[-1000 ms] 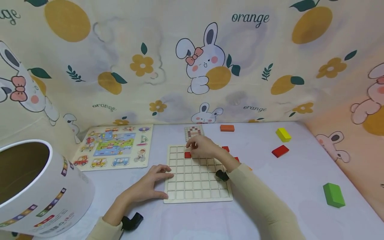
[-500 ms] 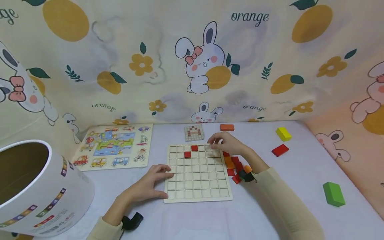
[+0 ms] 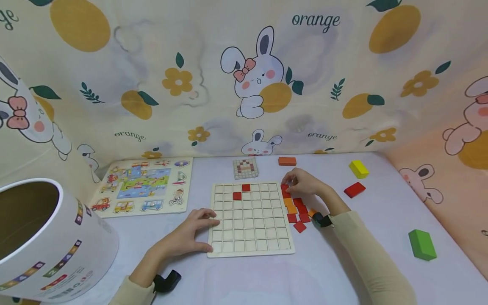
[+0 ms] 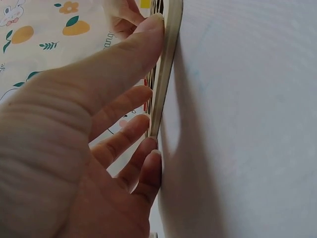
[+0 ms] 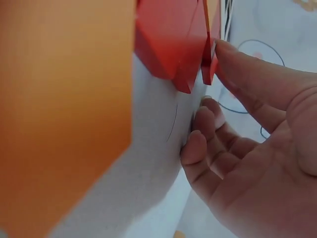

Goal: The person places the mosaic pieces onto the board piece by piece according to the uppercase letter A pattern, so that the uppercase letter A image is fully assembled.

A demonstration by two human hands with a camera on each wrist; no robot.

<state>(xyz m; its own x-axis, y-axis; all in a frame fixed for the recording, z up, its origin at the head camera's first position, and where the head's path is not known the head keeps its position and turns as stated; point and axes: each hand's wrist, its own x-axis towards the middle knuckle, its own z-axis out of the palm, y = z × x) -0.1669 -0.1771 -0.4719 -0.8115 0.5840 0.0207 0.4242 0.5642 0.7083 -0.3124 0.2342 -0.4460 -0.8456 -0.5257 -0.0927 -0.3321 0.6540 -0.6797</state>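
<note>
Legibly, "orange" (image 3: 315,20) marks the cloth (image 3: 213,76); left hand (image 3: 187,235), fingers spread, touches board (image 3: 251,234); right hand (image 3: 308,185) touches tile (image 3: 284,191), grip unclear.

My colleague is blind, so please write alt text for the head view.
A person's right hand touches loose red and orange tiles beside a pale grid board bearing two red tiles; the left hand rests against the board's left edge.
</note>
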